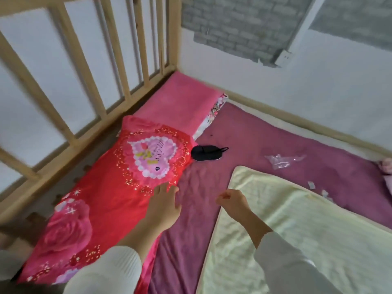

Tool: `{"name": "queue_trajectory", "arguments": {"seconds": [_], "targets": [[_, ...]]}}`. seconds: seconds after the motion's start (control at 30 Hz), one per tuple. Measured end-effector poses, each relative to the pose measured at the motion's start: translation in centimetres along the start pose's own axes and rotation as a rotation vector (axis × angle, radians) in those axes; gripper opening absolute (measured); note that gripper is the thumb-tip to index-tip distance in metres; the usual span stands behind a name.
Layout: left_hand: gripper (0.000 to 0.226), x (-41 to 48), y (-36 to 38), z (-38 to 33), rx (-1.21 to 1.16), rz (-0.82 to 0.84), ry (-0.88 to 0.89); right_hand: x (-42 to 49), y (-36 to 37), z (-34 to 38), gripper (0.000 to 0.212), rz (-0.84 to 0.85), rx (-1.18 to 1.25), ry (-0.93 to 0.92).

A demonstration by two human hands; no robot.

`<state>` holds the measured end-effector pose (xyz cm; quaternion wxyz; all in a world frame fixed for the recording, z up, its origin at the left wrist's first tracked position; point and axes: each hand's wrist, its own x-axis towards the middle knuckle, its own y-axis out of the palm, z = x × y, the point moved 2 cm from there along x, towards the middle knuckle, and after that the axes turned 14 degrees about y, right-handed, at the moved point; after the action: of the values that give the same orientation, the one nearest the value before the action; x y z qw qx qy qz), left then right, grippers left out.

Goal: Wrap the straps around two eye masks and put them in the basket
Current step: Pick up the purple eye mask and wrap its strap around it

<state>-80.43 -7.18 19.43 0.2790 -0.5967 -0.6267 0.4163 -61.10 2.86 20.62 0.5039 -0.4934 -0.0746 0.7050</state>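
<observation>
A black eye mask (205, 153) lies flat on the purple sheet (265, 143), its strap looping out to the right, just beside the red pillow's far corner. My left hand (164, 205) rests palm down on the near edge of that pillow, fingers spread, holding nothing. My right hand (232, 201) hovers over the corner of the pale yellow blanket with its fingers curled in and nothing visible in them. Both hands are well short of the mask. I see only one mask, and no basket is in view.
A red heart-print pillow (118, 181) and a pink pillow (182, 100) lie along the wooden slatted rail (70, 85) at left. The yellow blanket (297, 236) covers the near right. Crumpled clear plastic (280, 161) and paper scraps (318, 188) lie on the sheet.
</observation>
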Motion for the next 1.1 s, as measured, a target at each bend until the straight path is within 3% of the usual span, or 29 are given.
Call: {"name": "queue_trajectory", "arguments": {"seconds": [0.3, 0.47, 0.57, 0.67, 0.8, 0.87, 0.97, 1.1], "targets": [[0.053, 17.7, 7.6, 4.3, 0.003, 0.125, -0.014, 19.6, -0.7, 1.6, 0.023, 0.046, -0.08, 0.118], [0.052, 25.9, 14.1, 6.9, -0.086, 0.088, 0.003, 29.6, 2.3, 1.3, 0.012, 0.027, -0.063, 0.14], [0.063, 29.2, 16.5, 8.5, -0.101, 0.021, 0.028, 35.0, 3.9, 1.3, 0.045, -0.025, -0.048, 0.123], [0.068, 31.9, 18.0, 10.0, -0.13, 0.007, 0.042, 39.1, 5.4, 1.7, 0.036, -0.074, 0.124, 0.122], [0.062, 33.6, 18.8, 10.5, -0.244, -0.048, 0.029, 41.8, 6.8, 2.6, 0.051, -0.201, 0.517, 0.269], [0.058, 33.4, 18.4, 9.9, -0.296, -0.091, 0.047, 41.9, 7.0, 3.6, 0.047, -0.208, 0.659, 0.325], [0.047, 32.5, 16.8, 8.9, -0.407, -0.183, 0.034, 40.5, 6.2, 5.2, 0.014, -0.174, 0.6, 0.209], [0.033, 30.4, 13.8, 7.4, -0.687, -0.32, -0.159, 34.0, 3.4, 6.6, 0.024, -0.078, 0.669, -0.022]]}}
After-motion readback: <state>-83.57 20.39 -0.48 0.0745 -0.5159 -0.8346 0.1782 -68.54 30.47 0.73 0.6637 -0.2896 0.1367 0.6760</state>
